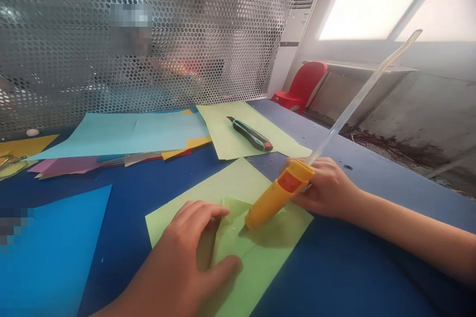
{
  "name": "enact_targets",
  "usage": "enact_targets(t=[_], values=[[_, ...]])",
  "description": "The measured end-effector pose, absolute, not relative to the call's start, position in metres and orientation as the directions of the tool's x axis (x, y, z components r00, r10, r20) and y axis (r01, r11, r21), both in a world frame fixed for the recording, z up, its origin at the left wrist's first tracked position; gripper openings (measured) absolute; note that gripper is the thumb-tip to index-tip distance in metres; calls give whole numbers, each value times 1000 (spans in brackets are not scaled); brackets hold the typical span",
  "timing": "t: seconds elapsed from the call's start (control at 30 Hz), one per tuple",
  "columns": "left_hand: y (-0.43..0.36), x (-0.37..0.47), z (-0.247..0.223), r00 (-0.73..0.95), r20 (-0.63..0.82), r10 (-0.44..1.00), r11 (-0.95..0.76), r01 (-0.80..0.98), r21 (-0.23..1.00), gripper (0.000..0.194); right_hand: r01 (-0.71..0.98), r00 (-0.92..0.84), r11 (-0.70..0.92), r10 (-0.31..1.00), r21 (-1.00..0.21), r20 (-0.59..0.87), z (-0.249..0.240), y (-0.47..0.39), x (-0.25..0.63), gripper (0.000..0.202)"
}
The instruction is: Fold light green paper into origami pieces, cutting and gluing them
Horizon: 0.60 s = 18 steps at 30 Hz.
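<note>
My right hand (327, 185) is wrapped round a yellow glue gun (277, 195), and its nozzle points down at the paper. A long clear glue stick (357, 101) juts out of the gun's back end. Under the nozzle lies a light green sheet (241, 178) with a folded green paper piece (238, 237) on it. My left hand (189, 252) holds this folded piece at its left side, fingertips at the upper corner and thumb lower down. Whether the nozzle touches the paper, I cannot tell.
A utility knife (251, 133) with its blade out rests on another green sheet (223, 146). Light blue paper (122, 133) overlaps coloured sheets at the left. A bright blue sheet (63, 252) lies nearer. Behind the table stand a perforated metal screen (223, 25) and a red chair (307, 81).
</note>
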<state>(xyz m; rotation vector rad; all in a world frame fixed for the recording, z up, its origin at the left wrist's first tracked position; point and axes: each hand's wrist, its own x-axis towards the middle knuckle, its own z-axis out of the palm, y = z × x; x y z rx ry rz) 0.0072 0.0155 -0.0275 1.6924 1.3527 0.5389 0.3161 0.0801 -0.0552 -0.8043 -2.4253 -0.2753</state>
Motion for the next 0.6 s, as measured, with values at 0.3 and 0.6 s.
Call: enact_targets(t=[0.3, 0.6], values=[[15, 8, -26, 310, -175, 935, -28, 554, 832, 39, 637, -610, 771, 500, 5, 615, -51, 81, 304, 29], [16, 7, -29, 316, -173, 933, -39, 567, 823, 38, 628, -623, 778, 519, -22, 585, -61, 82, 312, 23]])
